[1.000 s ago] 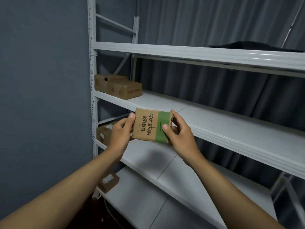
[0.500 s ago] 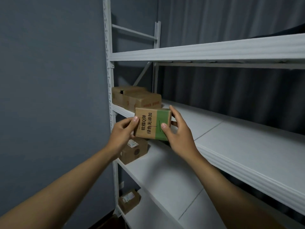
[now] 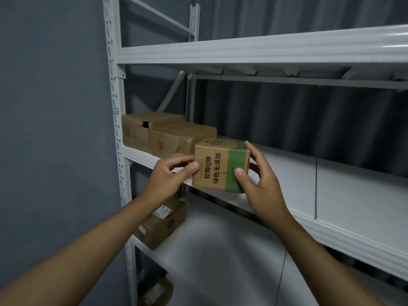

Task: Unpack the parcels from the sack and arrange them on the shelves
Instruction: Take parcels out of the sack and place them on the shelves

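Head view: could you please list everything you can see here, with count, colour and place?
green-banded parcel: one, brown with a green band, at the front edge of the middle shelf, held in both hands
plain parcels: two, brown, left end of the middle shelf
labelled parcel: one, brown, left end of the shelf below
lowest parcel: one, brown, bottom left, partly hidden
shelving rack: one, white
wall: grey, left
curtain: dark, behind
left hand: grips the parcel's left side
right hand: grips its right side
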